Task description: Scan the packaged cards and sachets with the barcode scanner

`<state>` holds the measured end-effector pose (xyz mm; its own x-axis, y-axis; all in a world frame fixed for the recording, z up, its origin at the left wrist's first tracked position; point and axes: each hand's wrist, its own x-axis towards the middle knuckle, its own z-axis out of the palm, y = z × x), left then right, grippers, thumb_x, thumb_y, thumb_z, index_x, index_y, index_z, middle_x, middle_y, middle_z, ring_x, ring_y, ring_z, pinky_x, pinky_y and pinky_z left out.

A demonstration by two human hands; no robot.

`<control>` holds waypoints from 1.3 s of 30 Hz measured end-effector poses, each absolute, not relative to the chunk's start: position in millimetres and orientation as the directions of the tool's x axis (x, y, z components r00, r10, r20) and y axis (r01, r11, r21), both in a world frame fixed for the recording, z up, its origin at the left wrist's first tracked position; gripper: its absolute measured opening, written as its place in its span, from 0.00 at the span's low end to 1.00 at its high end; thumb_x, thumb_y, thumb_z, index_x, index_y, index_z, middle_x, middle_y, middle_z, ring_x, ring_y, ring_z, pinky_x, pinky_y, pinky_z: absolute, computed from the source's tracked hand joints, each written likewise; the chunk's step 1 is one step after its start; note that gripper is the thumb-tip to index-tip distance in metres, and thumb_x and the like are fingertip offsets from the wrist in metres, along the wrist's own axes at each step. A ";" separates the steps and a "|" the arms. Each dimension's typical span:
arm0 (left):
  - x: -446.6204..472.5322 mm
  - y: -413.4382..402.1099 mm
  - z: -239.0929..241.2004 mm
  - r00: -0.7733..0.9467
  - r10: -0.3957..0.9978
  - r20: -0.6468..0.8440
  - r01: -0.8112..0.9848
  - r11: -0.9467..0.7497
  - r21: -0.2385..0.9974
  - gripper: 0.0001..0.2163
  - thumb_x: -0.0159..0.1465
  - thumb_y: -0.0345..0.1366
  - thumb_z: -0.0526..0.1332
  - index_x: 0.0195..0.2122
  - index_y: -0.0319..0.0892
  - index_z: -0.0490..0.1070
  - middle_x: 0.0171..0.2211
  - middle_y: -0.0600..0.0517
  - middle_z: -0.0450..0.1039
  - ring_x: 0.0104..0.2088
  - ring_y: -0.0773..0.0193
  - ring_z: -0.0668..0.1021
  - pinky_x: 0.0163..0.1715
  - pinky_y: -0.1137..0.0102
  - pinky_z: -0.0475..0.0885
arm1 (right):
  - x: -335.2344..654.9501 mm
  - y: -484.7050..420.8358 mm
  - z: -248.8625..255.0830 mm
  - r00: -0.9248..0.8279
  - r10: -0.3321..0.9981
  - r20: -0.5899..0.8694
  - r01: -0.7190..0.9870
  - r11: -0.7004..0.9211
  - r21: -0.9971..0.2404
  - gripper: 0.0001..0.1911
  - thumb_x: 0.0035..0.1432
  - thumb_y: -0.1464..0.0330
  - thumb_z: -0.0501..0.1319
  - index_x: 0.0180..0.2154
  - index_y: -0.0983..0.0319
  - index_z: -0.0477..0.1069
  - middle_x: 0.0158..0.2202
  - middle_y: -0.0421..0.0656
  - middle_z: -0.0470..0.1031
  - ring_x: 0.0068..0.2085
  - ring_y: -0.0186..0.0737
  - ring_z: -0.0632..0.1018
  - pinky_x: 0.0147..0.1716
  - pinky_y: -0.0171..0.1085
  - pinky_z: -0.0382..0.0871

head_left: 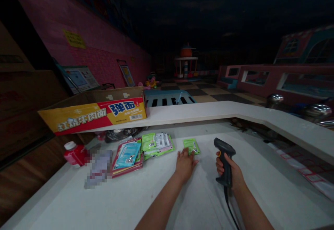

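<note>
the big box (86,120) on the white shelf (193,113) says 红烧牛肉面 and 弹面, with one barcode near its right end. the yellow sign (74,39) on the pink wall (39,7) has words too blurry to read. one small green packet (190,142) lies flat on the white table (161,195), right under the fingertips of the left hand (184,169). that hand is loose and rests on it, not gripping. the right hand (236,174) is wrapped around one black scanner (226,148), just right of the packet. to the left are two piles of packets, one red pile (114,169) with a blue packet (127,154) on top, one green pile (159,146), and one red bottle (75,155).
</note>
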<state>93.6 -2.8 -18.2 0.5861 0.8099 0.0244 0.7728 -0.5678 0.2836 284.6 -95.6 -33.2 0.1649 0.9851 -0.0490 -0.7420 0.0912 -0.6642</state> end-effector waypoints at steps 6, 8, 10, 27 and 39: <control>139.9 15.4 -19.8 0.616 0.787 0.032 0.748 -0.597 0.291 0.25 0.69 0.45 0.50 0.65 0.45 0.60 0.68 0.40 0.53 0.68 0.48 0.56 0.66 0.51 0.49 | 283.9 -95.7 -29.2 0.254 0.965 -0.058 -0.749 0.159 -0.643 0.17 0.52 0.57 0.69 0.37 0.61 0.73 0.19 0.33 0.64 0.18 0.27 0.63 0.15 0.27 0.59; 156.7 18.1 -22.2 0.624 0.780 0.045 0.739 -0.607 0.292 0.25 0.69 0.46 0.50 0.66 0.45 0.59 0.68 0.41 0.53 0.68 0.47 0.56 0.66 0.49 0.49 | 283.3 -96.8 -24.8 0.304 0.951 -0.059 -0.752 0.201 -0.627 0.16 0.52 0.57 0.70 0.37 0.61 0.72 0.19 0.33 0.63 0.18 0.27 0.62 0.15 0.26 0.58; 171.4 20.4 -24.7 0.615 0.787 0.048 0.745 -0.600 0.291 0.26 0.68 0.47 0.50 0.66 0.46 0.59 0.68 0.41 0.52 0.68 0.45 0.55 0.66 0.46 0.48 | 282.7 -97.8 -20.2 0.343 0.937 -0.065 -0.756 0.234 -0.611 0.16 0.51 0.58 0.70 0.36 0.61 0.72 0.19 0.33 0.62 0.18 0.26 0.61 0.15 0.26 0.58; 100.6 18.3 -6.5 0.589 0.771 0.243 0.697 -0.636 0.330 0.23 0.69 0.46 0.49 0.60 0.41 0.66 0.62 0.40 0.62 0.65 0.49 0.60 0.63 0.53 0.57 | 277.8 -100.1 -20.6 0.319 0.941 -0.114 -0.716 0.161 -0.679 0.17 0.49 0.57 0.70 0.35 0.60 0.71 0.19 0.33 0.62 0.18 0.28 0.61 0.14 0.27 0.58; -46.3 35.2 59.1 0.134 0.916 0.377 0.971 -0.198 0.136 0.15 0.65 0.35 0.56 0.51 0.37 0.73 0.52 0.38 0.69 0.55 0.50 0.68 0.57 0.59 0.61 | 278.3 -104.1 -41.1 0.039 0.996 -0.076 -0.707 -0.027 -0.707 0.15 0.53 0.58 0.69 0.38 0.61 0.74 0.21 0.35 0.64 0.18 0.29 0.63 0.15 0.29 0.61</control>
